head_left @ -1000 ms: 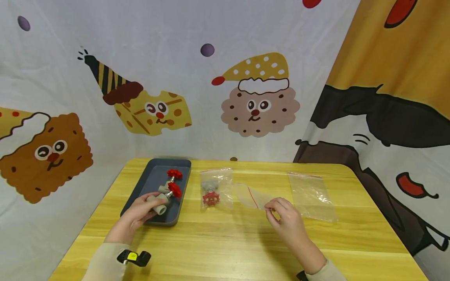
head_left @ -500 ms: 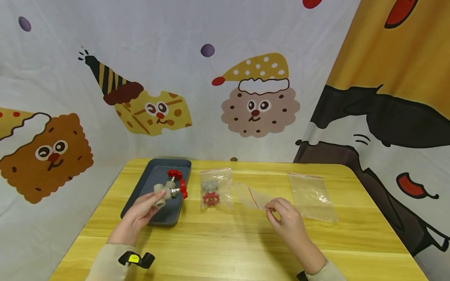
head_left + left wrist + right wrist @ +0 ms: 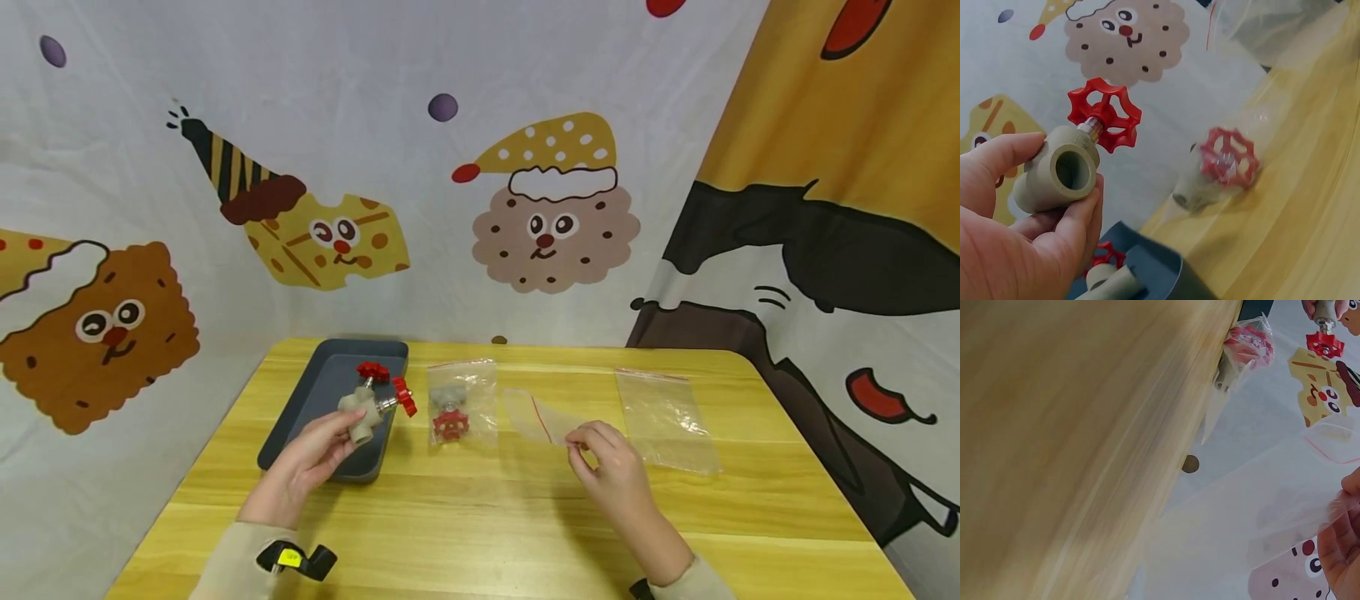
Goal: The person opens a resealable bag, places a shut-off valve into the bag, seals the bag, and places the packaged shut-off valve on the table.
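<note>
My left hand [image 3: 311,457] grips a grey plastic stop valve [image 3: 1054,172] by its pipe body, thumb on one side and fingers on the other. Its red handwheel [image 3: 404,397] points right, over the tray's right edge. Another valve [image 3: 1108,254] lies in the dark grey tray [image 3: 309,408] below, partly hidden. With thumb and fingertips my right hand [image 3: 621,473] pinches the edge of a clear zip bag [image 3: 536,418] with a red line, held above the table. In the right wrist view this bag [image 3: 1235,506] hangs thin and see-through from the fingers.
Between tray and held bag lies a zip bag [image 3: 483,392] containing a valve with a red handwheel [image 3: 450,425]. A flat clear zip bag [image 3: 667,421] lies on the right of the wooden table [image 3: 465,533]. A cartoon-printed cloth [image 3: 420,308] stands behind.
My left hand has lifted the valve from the tray and carried it rightward, turning its handwheel to the right. My right hand and its bag have stayed almost still.
</note>
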Motion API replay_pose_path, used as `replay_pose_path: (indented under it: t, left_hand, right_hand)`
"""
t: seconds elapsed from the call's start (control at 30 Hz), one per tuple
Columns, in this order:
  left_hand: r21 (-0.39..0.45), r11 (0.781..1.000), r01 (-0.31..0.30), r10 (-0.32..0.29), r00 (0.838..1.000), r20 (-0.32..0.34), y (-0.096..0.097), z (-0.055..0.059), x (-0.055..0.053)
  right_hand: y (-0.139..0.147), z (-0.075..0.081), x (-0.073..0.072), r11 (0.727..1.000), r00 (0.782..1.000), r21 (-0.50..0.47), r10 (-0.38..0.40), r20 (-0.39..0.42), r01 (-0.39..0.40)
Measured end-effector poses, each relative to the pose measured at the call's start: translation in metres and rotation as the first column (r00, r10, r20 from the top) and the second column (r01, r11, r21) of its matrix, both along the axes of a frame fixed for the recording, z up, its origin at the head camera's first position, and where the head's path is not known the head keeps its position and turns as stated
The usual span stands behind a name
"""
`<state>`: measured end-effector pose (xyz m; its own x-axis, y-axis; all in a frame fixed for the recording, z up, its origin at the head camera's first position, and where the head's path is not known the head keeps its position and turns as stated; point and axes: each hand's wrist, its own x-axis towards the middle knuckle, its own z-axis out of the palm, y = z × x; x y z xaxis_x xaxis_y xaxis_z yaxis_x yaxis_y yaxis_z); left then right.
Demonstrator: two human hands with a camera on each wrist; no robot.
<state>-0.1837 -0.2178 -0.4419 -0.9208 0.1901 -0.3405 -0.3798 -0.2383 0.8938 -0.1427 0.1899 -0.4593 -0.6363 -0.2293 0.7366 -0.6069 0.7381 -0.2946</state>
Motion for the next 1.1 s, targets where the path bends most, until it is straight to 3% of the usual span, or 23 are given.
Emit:
replay_pose_path:
  t: [0.27, 0.43, 0.63, 0.87, 1.1]
  left_hand:
    - [0.145, 0.989, 0.004, -0.004, 1.0, 0.003, 0.015, 0.004, 0.002]
    - [0.116, 0.993, 0.028, -0.025, 0.999, -0.02, 0.032, 0.009, 0.005]
    - [0.081, 0.993, 0.086, -0.083, 0.995, -0.048, 0.052, 0.011, 0.008]
    - [0.11, 0.986, 0.127, -0.119, 0.99, -0.077, 0.072, 0.015, 0.009]
    - [0.18, 0.975, 0.131, -0.124, 0.991, -0.047, 0.09, 0.015, 0.007]
  right_hand:
    - [-0.003, 0.0, -0.001, 1.0, 1.0, -0.003, 0.0, -0.002, 0.0]
    - [-0.007, 0.001, -0.003, 1.0, 0.999, -0.004, -0.006, -0.034, 0.006]
    - [-0.011, 0.002, -0.002, 1.0, 1.0, -0.021, -0.004, -0.013, 0.004]
    - [-0.016, 0.002, -0.003, 1.0, 0.999, -0.019, -0.013, -0.034, 0.012]
    - [-0.021, 0.004, -0.003, 1.0, 0.999, -0.015, -0.012, -0.029, 0.012]
